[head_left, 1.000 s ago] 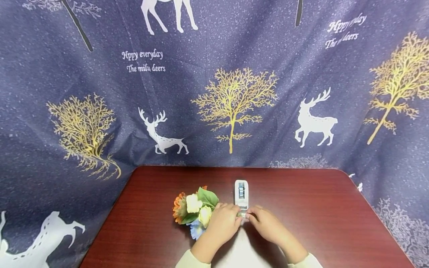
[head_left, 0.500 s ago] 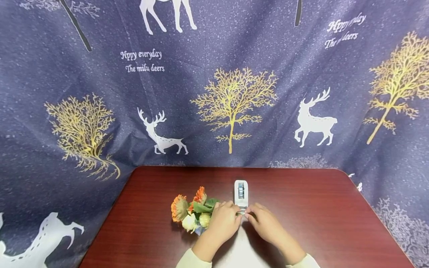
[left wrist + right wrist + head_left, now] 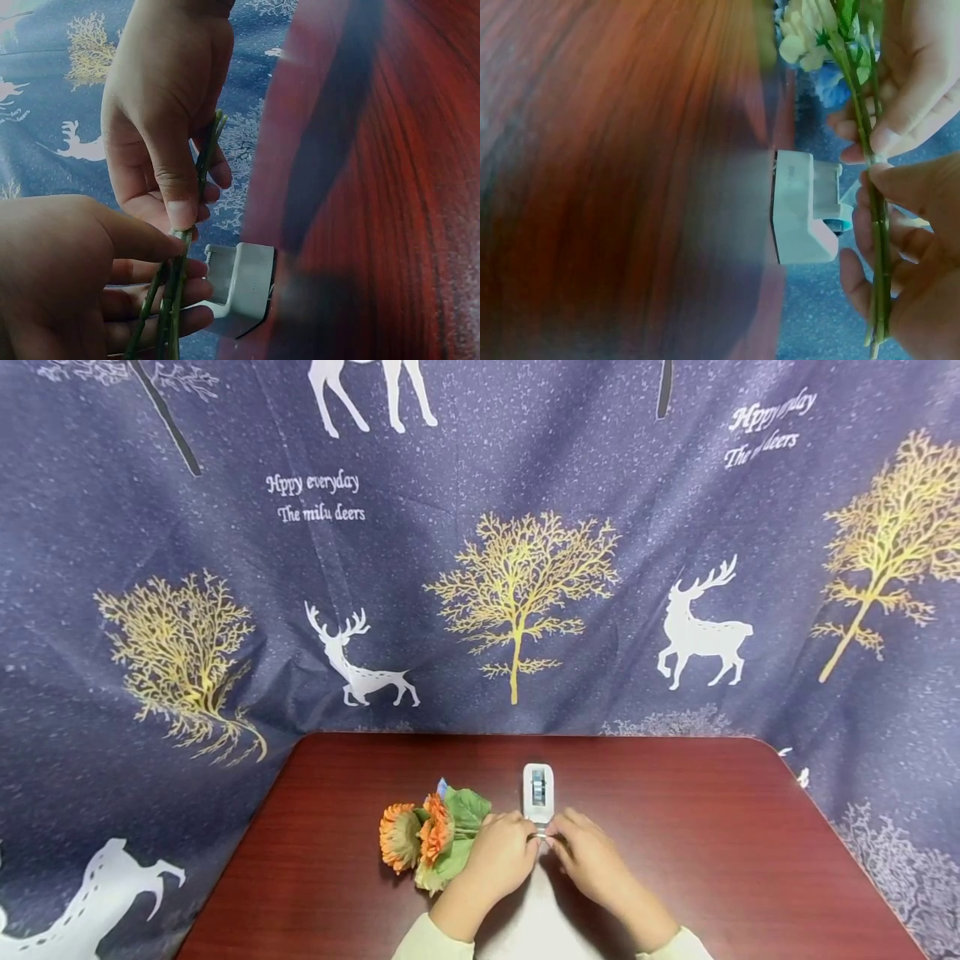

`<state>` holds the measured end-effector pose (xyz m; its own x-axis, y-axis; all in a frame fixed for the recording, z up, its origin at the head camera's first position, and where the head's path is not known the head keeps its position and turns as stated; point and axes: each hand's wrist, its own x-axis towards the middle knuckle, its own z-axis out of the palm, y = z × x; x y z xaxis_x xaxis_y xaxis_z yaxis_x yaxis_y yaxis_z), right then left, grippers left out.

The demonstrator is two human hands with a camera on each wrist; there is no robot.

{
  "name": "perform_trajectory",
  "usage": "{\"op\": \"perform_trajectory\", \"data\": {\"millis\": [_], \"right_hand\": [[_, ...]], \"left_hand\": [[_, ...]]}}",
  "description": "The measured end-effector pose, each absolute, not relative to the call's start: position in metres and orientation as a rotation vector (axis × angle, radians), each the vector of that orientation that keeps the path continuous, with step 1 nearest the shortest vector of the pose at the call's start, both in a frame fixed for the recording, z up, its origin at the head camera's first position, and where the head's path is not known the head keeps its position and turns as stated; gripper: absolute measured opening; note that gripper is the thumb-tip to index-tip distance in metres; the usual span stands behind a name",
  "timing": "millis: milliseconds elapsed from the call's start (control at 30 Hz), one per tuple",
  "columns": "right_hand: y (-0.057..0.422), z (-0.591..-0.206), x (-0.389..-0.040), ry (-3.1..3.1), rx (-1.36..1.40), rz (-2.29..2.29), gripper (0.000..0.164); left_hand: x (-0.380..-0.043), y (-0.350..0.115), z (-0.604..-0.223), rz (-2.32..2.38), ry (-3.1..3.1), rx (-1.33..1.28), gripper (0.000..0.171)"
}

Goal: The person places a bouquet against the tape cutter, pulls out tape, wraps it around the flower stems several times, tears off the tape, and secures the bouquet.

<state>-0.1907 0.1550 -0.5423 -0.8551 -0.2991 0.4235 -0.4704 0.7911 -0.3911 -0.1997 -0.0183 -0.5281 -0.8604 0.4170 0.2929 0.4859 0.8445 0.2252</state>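
A bunch of artificial-looking flowers lies sideways, with orange blooms and green leaves facing up in the head view. My left hand holds its green stems between thumb and fingers, on the side nearer the blooms. Close beside it my right hand pinches the same stems farther toward their cut ends, as the right wrist view shows. A small pale shiny strip, perhaps tape, shows between the thumbs. Just beyond the fingertips stands a white tape dispenser. White and blue blooms show in the right wrist view.
Under the hands is a dark red wooden table with rounded far corners. Behind its far edge hangs a dark blue cloth printed with deer and trees. A bright white patch lies between the forearms.
The bunch has turned about its stems: orange blooms came to the top, and the white and blue ones rolled mostly out of sight. Both hands stay nearly in place.
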Motion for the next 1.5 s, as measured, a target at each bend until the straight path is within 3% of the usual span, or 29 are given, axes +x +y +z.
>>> {"op": "perform_trajectory", "data": {"millis": [467,667,1033,1200,1500], "right_hand": [[0.156,-0.549,-0.191,-2.598,0.64,0.712,0.009],[0.157,-0.549,-0.192,-2.605,0.636,0.765,0.016],[0.158,-0.538,-0.196,-2.751,0.642,0.822,0.004],[0.158,-0.535,-0.197,-2.811,0.677,0.802,0.012],[0.157,-0.538,-0.195,-2.808,0.684,0.772,0.009]], "left_hand": [[-0.198,-0.02,-0.52,-0.414,-2.888,-0.72,0.024],[-0.198,-0.02,-0.522,-0.45,-2.901,-0.694,0.021],[-0.2,-0.022,-0.524,-0.504,-2.862,-0.679,0.014],[-0.203,-0.022,-0.53,-0.497,-2.807,-0.692,0.015],[-0.199,-0.02,-0.535,-0.535,-2.777,-0.657,0.013]]}}
